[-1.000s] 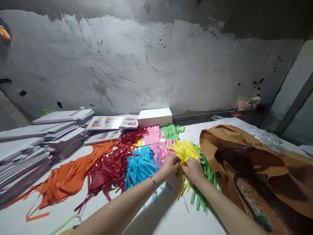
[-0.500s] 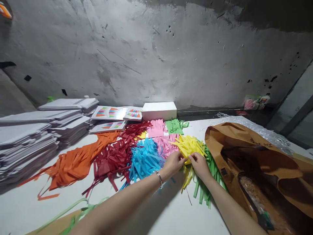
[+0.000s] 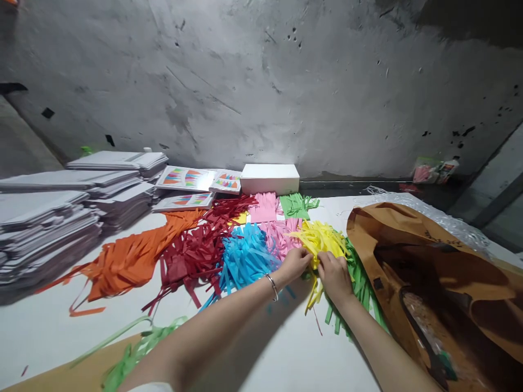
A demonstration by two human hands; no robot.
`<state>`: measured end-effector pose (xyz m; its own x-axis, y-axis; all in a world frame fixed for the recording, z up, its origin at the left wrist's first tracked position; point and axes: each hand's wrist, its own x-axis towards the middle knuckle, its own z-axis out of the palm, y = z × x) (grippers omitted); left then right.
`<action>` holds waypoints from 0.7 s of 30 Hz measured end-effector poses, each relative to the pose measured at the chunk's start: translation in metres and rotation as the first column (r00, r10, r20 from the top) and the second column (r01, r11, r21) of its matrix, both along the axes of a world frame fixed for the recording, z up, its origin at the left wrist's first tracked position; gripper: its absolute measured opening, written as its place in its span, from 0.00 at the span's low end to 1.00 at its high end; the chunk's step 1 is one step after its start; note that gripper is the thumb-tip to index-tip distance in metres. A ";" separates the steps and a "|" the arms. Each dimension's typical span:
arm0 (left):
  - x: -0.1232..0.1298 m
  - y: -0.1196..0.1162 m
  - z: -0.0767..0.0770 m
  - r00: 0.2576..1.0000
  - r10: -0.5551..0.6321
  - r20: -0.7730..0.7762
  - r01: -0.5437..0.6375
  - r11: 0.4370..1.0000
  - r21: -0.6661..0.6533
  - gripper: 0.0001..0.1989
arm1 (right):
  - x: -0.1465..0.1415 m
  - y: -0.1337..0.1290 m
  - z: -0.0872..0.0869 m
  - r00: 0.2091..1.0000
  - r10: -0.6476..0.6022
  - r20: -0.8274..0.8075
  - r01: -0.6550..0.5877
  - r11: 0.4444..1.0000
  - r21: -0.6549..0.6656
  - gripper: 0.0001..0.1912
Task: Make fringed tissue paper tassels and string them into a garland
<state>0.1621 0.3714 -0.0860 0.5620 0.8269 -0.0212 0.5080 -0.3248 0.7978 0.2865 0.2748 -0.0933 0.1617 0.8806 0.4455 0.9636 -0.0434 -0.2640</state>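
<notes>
Both hands meet at the near side of a fringed pile of yellow paper strips (image 3: 324, 238). My left hand (image 3: 297, 263), with a silver bracelet (image 3: 272, 287) at its wrist, is closed in a pinch on the yellow strips. My right hand (image 3: 335, 277) bends over the same strips, its fingers closed on them; the fingertips are partly hidden. Green fringed strips (image 3: 359, 272) lie beneath and to the right of the yellow. Blue fringed strips (image 3: 247, 253) rest just left of my left hand, with pink strips (image 3: 278, 238) behind.
Dark red (image 3: 190, 256) and orange fringes (image 3: 126, 267) spread leftward. Stacked white cards (image 3: 44, 234) stand at far left. A white box (image 3: 269, 179) and printed packs (image 3: 186, 178) sit at the back. An open brown bag (image 3: 396, 218) bulges at right. Pale green strips (image 3: 143, 348) lie front left.
The view has shifted slightly. My right hand has turned so that its back faces up more over the yellow strips. My left hand keeps its pinch there.
</notes>
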 end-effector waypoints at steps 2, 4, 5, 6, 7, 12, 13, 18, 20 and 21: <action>0.000 0.003 -0.003 1.000 -0.017 0.012 0.018 0.999 -0.045 0.13 | -0.002 -0.001 0.003 1.000 0.010 0.027 -0.010 1.000 -0.022 0.09; 0.000 0.006 -0.007 0.999 -0.033 0.020 0.035 0.996 -0.084 0.14 | -0.003 -0.002 0.004 0.999 -0.008 0.040 0.010 0.999 -0.036 0.08; 0.000 0.007 -0.009 0.999 -0.041 0.024 0.044 0.994 -0.101 0.14 | -0.003 -0.001 0.004 0.999 -0.025 0.043 0.027 0.999 -0.041 0.08; 0.000 0.008 -0.010 0.998 -0.050 0.030 0.053 0.992 -0.116 0.14 | -0.004 -0.001 0.004 0.998 -0.043 0.046 0.045 0.998 -0.046 0.09; 0.000 0.009 -0.012 0.998 -0.058 0.037 0.062 0.990 -0.129 0.14 | -0.004 0.000 0.004 0.997 -0.062 0.048 0.064 0.997 -0.051 0.10; -0.002 0.010 -0.013 0.994 -0.090 0.065 0.100 0.982 -0.159 0.14 | -0.008 0.004 0.005 0.994 -0.098 0.049 0.102 0.991 -0.085 0.15; -0.004 0.010 -0.013 0.993 -0.095 0.066 0.105 0.981 -0.161 0.14 | -0.008 0.005 0.006 0.995 -0.092 0.047 0.096 0.991 -0.091 0.15; -0.008 0.008 -0.010 0.990 -0.125 0.061 0.134 0.977 -0.168 0.14 | -0.004 0.008 0.008 0.996 -0.062 0.061 0.069 0.990 -0.124 0.08; -0.008 0.008 -0.010 0.990 -0.129 0.059 0.137 0.975 -0.174 0.14 | -0.003 0.008 0.009 0.996 -0.054 0.075 0.064 0.989 -0.135 0.07; -0.007 0.008 -0.011 0.990 -0.129 0.060 0.138 0.974 -0.178 0.14 | -0.004 0.008 0.009 0.995 -0.054 0.081 0.064 0.988 -0.138 0.07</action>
